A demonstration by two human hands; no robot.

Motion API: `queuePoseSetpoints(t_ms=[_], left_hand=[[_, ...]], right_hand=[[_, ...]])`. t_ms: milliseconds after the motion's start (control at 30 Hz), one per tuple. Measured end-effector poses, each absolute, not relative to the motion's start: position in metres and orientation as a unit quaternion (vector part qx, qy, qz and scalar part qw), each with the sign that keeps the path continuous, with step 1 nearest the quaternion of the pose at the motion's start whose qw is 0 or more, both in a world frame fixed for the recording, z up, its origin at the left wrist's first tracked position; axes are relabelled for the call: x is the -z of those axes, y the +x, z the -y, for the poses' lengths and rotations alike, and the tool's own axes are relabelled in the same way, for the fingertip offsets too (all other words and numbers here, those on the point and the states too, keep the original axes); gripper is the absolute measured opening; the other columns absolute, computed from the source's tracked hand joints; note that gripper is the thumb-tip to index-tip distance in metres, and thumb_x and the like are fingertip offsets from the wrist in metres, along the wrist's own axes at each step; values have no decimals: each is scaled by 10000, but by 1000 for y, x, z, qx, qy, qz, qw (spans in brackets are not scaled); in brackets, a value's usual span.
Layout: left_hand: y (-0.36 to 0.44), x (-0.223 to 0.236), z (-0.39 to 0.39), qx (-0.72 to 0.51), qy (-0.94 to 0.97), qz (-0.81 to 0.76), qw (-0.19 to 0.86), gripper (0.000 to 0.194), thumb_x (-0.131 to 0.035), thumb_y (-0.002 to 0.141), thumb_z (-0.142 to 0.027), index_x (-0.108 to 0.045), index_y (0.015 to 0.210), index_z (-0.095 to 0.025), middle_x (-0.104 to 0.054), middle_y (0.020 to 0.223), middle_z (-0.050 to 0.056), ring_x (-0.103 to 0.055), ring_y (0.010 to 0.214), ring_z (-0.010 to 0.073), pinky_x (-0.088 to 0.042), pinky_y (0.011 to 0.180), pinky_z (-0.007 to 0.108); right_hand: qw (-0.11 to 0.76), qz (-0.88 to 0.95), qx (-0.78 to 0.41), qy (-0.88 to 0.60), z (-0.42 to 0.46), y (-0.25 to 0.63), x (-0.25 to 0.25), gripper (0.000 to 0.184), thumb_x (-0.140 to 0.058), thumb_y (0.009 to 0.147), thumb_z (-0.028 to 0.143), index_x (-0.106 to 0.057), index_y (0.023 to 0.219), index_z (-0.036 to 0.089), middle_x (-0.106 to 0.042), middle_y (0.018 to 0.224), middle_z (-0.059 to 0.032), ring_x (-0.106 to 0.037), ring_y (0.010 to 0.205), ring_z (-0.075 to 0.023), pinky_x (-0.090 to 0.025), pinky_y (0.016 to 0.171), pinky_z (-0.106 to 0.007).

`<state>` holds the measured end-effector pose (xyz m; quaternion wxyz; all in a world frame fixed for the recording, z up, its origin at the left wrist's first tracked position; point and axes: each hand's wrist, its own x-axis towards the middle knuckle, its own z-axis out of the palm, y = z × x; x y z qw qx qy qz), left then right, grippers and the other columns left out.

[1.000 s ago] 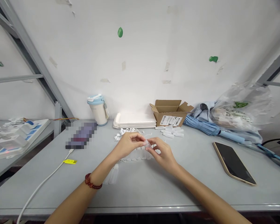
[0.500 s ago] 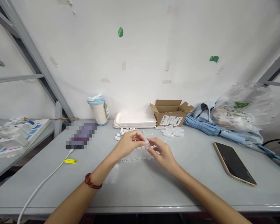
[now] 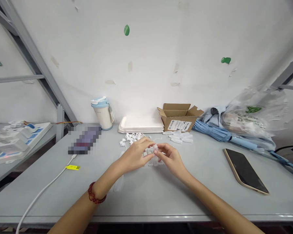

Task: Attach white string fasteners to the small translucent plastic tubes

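Observation:
A small translucent plastic bottle with a whitish top is pinched between the thumb and fingers of my right hand. On its left, my left hand curves around with thumb and fingers spread apart, their tips close to the bottle. Whether those tips touch it I cannot tell. Behind and below the hands stand several similar clear bottles, partly covered by my fingers. Loose white caps lie just beyond my left hand. More clear bottles rest beside my left forearm, partly hidden.
Further bottles lie before an open cardboard box. A stack of white envelopes and a tumbler stand by the wall. A blue umbrella and phone are right; a cabled phone is left.
My left thumb and fingers have spread apart from their pinch at the bottle's top. My right hand still holds the bottle, now more upright. The view has shifted slightly.

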<state>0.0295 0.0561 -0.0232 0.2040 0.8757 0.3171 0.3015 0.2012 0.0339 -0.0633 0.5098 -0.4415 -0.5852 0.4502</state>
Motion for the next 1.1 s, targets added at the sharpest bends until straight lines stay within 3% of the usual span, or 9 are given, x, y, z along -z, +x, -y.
queuePoseSetpoints(t_ms=[167, 333, 533, 867, 967, 1100], left_hand=[[31, 24, -49, -266, 897, -315, 156, 376, -625, 762, -233, -504, 1118, -210, -514, 1061, 76, -521, 941, 218, -468, 786, 340], [34, 27, -45, -262, 903, -322, 106, 354, -612, 775, -236, -477, 1101, -202, -481, 1117, 95, -494, 1012, 242, -464, 810, 364], [31, 22, -47, -276, 907, -295, 122, 338, -621, 771, -238, -484, 1077, -200, -532, 1077, 81, -483, 1032, 242, -447, 851, 368], [-1, 22, -21, -241, 898, -325, 170, 414, -643, 743, -218, -480, 1123, -222, -534, 1101, 60, -454, 1055, 225, -420, 890, 364], [-19, 23, -6, -218, 895, -341, 189, 420, -647, 747, -235, -469, 1127, -229, -525, 1139, 52, -434, 1090, 214, -398, 929, 355], [-41, 23, 7, -185, 888, -360, 218, 418, -661, 737, -252, -473, 1111, -236, -539, 1133, 34, -420, 1107, 204, -389, 945, 337]], right_hand=[[511, 575, -458, -446, -36, 200, 66, 260, -641, 742, 353, -584, 903, 157, -553, 699, 5, -531, 607, -117, -490, 518, -249], [506, 579, -461, -443, -35, 200, 64, 267, -627, 751, 375, -575, 897, 158, -564, 675, 10, -551, 584, -123, -493, 535, -265], [485, 598, -459, -443, -34, 200, 63, 281, -594, 774, 398, -575, 918, 157, -597, 743, -9, -563, 581, -121, -488, 570, -282], [380, 696, -451, -410, -15, 188, 54, 211, -539, 825, 296, -596, 966, 150, -605, 754, -15, -556, 588, -103, -425, 534, -222], [329, 744, -431, -390, -4, 183, 50, 195, -552, 818, 242, -601, 990, 165, -624, 847, -29, -563, 652, -110, -436, 578, -224], [277, 809, -403, -326, 7, 179, 52, 316, -576, 807, 222, -553, 1120, 189, -598, 1000, -58, -561, 755, -127, -466, 665, -245]])
